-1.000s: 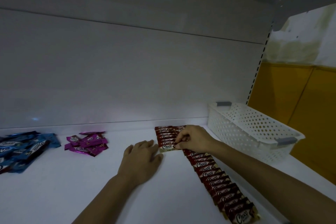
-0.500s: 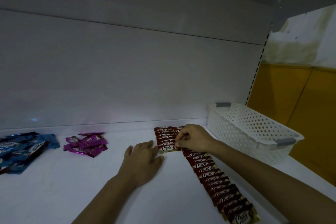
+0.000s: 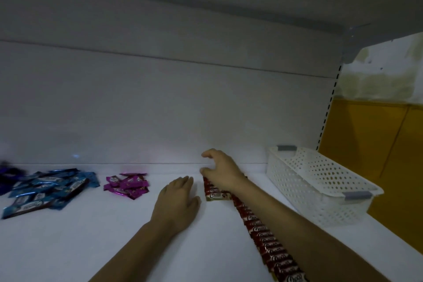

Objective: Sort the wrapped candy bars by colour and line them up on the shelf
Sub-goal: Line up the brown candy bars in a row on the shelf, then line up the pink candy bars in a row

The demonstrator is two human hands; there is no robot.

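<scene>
A long row of red Choco candy bars (image 3: pixel 270 239) runs from the shelf's front edge toward the back wall, partly hidden under my right forearm. My right hand (image 3: pixel 220 171) hovers over the row's far end, fingers loosely spread and curved, holding nothing that I can see. My left hand (image 3: pixel 177 204) lies flat on the white shelf (image 3: pixel 114 236) just left of the row, its thumb near the nearest red bar (image 3: pixel 214 196). A small heap of magenta bars (image 3: pixel 126 185) sits to the left. Further left lies a pile of blue bars (image 3: pixel 45 190).
A white perforated basket (image 3: pixel 320 181) with grey handles stands at the shelf's right end. Dark purple wrappers (image 3: pixel 6 173) show at the far left edge. The grey back wall rises behind, and another shelf hangs overhead.
My right hand let go of the bars at the far end of the red row and lifted with fingers spread. My head tilted, shifting the view. The left hand stayed flat.
</scene>
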